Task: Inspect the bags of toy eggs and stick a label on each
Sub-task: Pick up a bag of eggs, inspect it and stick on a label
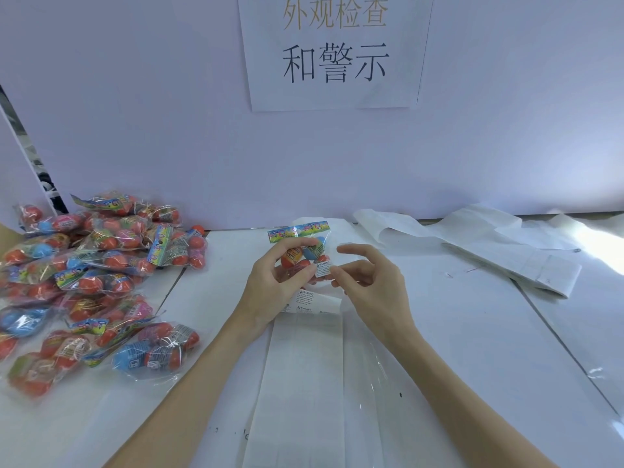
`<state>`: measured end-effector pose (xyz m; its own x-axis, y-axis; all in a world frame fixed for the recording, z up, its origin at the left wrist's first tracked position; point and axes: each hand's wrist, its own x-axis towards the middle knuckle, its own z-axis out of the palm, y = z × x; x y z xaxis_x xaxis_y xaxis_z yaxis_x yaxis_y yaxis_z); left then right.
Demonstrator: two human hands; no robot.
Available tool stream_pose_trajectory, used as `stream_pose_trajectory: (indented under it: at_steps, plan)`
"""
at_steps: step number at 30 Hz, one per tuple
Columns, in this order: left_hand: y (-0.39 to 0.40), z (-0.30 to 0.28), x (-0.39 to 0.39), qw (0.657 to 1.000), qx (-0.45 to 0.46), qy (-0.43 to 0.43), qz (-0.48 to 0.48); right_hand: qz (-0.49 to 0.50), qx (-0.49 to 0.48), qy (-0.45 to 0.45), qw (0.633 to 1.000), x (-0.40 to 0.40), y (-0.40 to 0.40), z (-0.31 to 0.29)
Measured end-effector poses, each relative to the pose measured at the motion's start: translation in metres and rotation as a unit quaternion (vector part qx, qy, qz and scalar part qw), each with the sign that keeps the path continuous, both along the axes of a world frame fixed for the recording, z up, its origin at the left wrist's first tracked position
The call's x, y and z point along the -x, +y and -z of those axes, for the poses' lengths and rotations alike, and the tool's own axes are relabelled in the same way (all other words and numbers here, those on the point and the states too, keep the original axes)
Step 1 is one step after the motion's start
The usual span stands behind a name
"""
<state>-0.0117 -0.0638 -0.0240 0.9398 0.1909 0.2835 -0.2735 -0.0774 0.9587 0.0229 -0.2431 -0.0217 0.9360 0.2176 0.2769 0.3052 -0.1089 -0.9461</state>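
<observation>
Label strip (297,383) runs under both wrists w/ "WARNING" stickers at its far end, handy to peel. Left hand (270,282) grips bag (300,251) upright; right hand (366,282) pinches label (323,269) onto it, other fingers spread. Pile (91,275) left of hands. Sign (334,52) beyond: 外观检查和警示

Pile of bags (91,275) left of label strip (304,366), on table (472,332).
</observation>
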Motion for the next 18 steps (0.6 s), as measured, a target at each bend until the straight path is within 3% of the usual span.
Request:
stream_pose_trajectory:
  at_steps: [8,18]
  plan:
    - [0.0005,0.0033,-0.0034,1.000,0.003,-0.010,-0.021,0.028,0.060,-0.003,0.998,-0.0036,-0.0002,0.0064]
    - [0.0005,0.0000,-0.0003,0.999,0.030,-0.012,0.043,-0.010,0.039,0.054,0.998,-0.0055,0.0012,0.0023]
